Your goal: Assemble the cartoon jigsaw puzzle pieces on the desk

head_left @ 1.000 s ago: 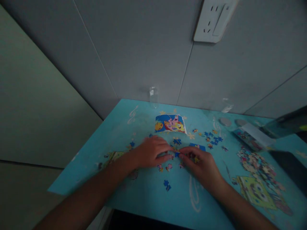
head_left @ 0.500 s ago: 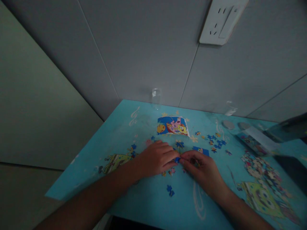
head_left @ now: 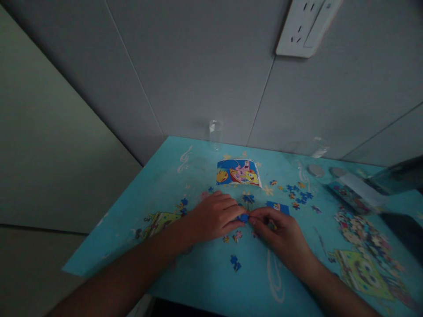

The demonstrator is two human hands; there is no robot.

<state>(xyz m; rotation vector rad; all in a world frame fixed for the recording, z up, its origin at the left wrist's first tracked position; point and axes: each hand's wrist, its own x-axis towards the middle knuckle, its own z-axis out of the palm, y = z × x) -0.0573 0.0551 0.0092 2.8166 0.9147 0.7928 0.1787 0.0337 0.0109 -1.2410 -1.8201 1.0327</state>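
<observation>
My left hand and my right hand meet fingertip to fingertip on the turquoise table. Both pinch a small blue puzzle piece between them. Loose pieces lie just under the hands, and one blue piece sits nearer me. A small cartoon reference picture lies flat behind the hands. More blue pieces are scattered to its right.
A heap of mixed puzzle pieces lies at the right. A clear glass stands at the back against the grey wall, a second clear glass further right. A wall socket hangs above. The table's left edge drops off.
My view shifted slightly between frames. Both hands stayed pressed together over the same blue piece, with only small finger movements.
</observation>
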